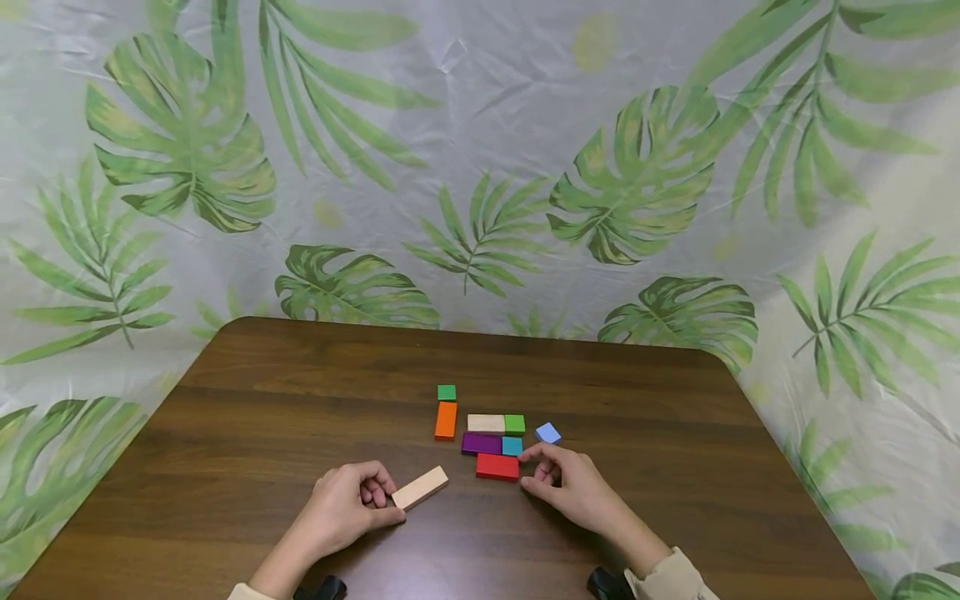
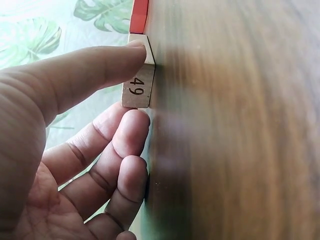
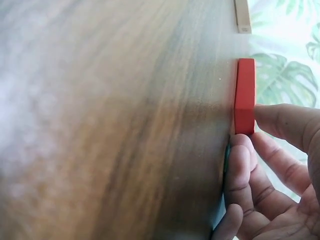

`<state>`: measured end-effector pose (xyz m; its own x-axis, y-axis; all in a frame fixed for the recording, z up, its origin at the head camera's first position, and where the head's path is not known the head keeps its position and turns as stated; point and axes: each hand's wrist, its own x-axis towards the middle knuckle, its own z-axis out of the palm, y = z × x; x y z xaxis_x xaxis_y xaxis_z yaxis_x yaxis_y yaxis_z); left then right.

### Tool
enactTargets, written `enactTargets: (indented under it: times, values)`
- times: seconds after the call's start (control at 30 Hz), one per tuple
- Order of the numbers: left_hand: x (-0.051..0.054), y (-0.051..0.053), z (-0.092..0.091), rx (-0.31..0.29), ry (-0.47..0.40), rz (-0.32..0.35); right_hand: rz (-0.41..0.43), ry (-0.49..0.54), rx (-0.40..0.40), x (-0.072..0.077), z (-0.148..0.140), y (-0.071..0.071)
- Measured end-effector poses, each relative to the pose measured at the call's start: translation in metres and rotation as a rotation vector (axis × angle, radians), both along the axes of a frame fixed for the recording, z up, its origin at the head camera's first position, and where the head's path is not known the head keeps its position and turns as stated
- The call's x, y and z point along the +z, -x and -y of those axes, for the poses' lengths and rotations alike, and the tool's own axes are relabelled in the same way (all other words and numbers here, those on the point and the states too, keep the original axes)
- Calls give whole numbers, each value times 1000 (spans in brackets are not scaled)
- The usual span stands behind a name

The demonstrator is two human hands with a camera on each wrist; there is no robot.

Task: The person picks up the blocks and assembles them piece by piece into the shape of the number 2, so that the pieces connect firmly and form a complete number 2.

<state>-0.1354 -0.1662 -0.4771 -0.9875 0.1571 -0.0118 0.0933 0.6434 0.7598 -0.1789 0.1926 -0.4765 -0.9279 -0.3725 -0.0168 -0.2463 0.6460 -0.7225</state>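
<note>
Pale block [image 1: 420,487], at the near left of the group, is pinched at its left end by the thumb and fingers of the left hand [image 1: 345,502]. Red block [image 1: 497,467], to its right, is met at the right end by the right hand [image 1: 573,490]; whether that grip is firmly pinching cannot be told.

Since it is held by one end only, the pale block could be twisted out of line. If it is pushed too far right, the red block could be struck. If the red block is shoved far, the purple block [image 1: 482,443] and teal block [image 1: 512,447] could be disturbed; the blue block [image 1: 547,432] could be brushed by the right forefinger.

Nine blocks are counted on the table [image 1: 300,400]: five long (pale, red, purple, orange block [image 1: 446,422], cream block [image 1: 486,424]) and four short (teal, blue, dark green block [image 1: 447,392], light green block [image 1: 514,424]).
</note>
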Motion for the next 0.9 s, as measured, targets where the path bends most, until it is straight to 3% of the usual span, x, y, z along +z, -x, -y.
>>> enactTargets:
  times: [0.43, 0.9]
  values:
    - [1, 0, 1, -13, 20, -8, -42, -48, -2, 3, 5, 4]
    - [-2, 1, 3, -26, 6, -27, -25, -47, -3, 8, 10, 7]
